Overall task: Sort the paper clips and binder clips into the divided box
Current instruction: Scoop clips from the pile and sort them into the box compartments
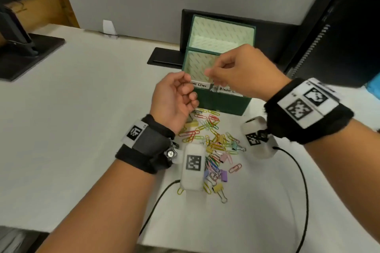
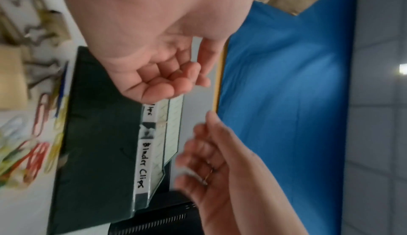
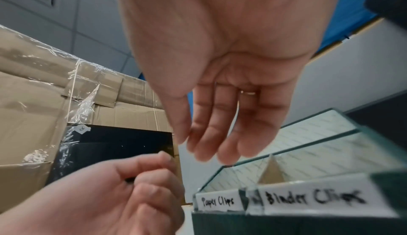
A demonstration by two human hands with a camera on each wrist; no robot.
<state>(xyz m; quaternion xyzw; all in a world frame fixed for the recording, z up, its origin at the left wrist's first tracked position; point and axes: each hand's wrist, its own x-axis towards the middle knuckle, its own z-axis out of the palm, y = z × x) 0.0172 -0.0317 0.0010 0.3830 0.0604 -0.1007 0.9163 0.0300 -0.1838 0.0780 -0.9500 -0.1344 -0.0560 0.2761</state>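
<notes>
The green divided box (image 1: 224, 102) stands on the white desk, its front labelled "Paper Clips" (image 1: 200, 84) and "Binder Clips" (image 3: 312, 198). My right hand (image 1: 209, 73) hovers over the front compartments with straight, relaxed fingers (image 3: 211, 144), and I see nothing in it. By the box's front left corner my left hand (image 1: 188, 88) is palm up, fingers loosely curled (image 2: 171, 82), with no clip visible in it. A mixed pile of coloured paper clips and binder clips (image 1: 213, 143) lies in front of the box, below both wrists. The compartment floors are partly hidden.
A black monitor (image 1: 339, 26) rises at the right, its flat base (image 1: 164, 57) just left of the box. Another black stand (image 1: 26, 51) sits far left. Black cables (image 1: 298, 170) trail from the wrist cameras across the desk's near part.
</notes>
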